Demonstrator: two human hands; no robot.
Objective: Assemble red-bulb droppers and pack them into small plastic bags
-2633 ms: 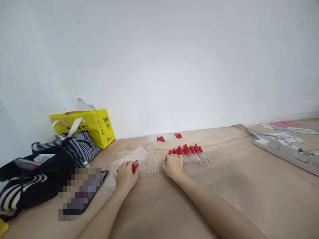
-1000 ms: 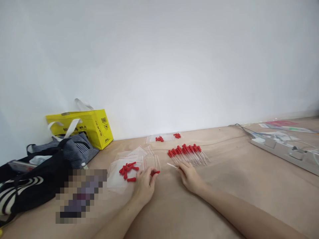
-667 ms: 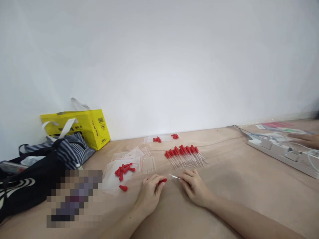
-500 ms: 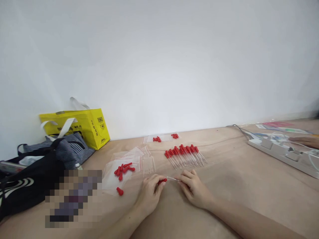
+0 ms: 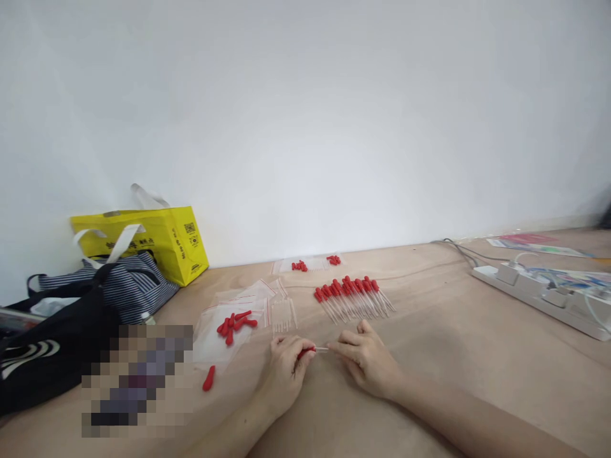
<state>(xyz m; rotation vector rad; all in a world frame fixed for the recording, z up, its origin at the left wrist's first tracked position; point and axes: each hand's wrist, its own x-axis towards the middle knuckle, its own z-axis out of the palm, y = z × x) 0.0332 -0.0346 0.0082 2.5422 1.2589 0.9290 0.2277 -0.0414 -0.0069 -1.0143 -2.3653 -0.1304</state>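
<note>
My left hand (image 5: 286, 370) is closed around a red rubber bulb (image 5: 311, 349), which shows at the fingertips. Between thumb and fingers, my right hand (image 5: 366, 360) pinches a thin clear dropper tube (image 5: 321, 349). The tube lies level, and its left end meets the bulb; how deep it sits is hidden. Just beyond my hands lies a row of droppers with red bulbs (image 5: 351, 296). Several loose clear tubes (image 5: 285, 315) rest left of that row. Loose red bulbs (image 5: 231, 327) are heaped on clear zip bags (image 5: 210, 343), with one single bulb (image 5: 209, 378) nearer me.
More red bulbs (image 5: 300, 266) and bags lie by the wall. On the left stand a yellow bag (image 5: 186, 245), a striped bag (image 5: 138, 286) and a black bag (image 5: 62, 350). A white power strip (image 5: 539, 299) with cables lies at the right.
The tube and bulb are closer together, with less tube showing between my hands. The single loose bulb has rolled left and turned. Another person's hand at the right has left the view.
</note>
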